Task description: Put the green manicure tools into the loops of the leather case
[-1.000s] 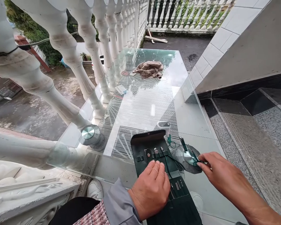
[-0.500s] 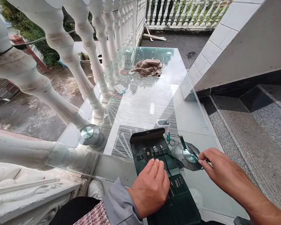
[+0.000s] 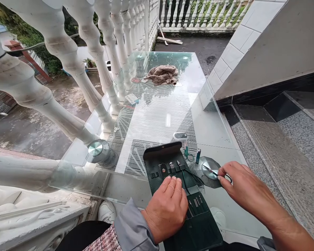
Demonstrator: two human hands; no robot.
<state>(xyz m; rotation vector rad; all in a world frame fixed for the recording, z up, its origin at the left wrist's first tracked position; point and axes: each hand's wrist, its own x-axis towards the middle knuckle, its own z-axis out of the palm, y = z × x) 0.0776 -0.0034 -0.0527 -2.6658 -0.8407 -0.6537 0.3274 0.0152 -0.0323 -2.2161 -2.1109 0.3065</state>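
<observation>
A dark green manicure case (image 3: pixel 193 233) lies unfolded at the near edge of the glass table, with small metal tools in its loops and slots. My left hand (image 3: pixel 169 205) rests flat over its middle, fingers together, hiding part of it. Pinched in my right hand (image 3: pixel 238 177) is a pair of small scissors (image 3: pixel 210 170), pointed tips facing left and a dark loop by the fingers, just above the table. A green nail clipper (image 3: pixel 197 156) is beside the case's right edge. Green-handled scissors (image 3: pixel 188 156) lie behind it.
A white and grey oval object (image 3: pixel 180 136) sits beyond the case. Farther back on the glass table (image 3: pixel 157 118) are a small card box (image 3: pixel 132 99) and a crumpled brown cloth (image 3: pixel 162 75). White balusters (image 3: pixel 68 59) line the left; stone steps (image 3: pixel 282 139) rise at right.
The small scissors in my right hand have come away from the nail clipper, turning so their tips show over the round table support. My left hand stays on the case.
</observation>
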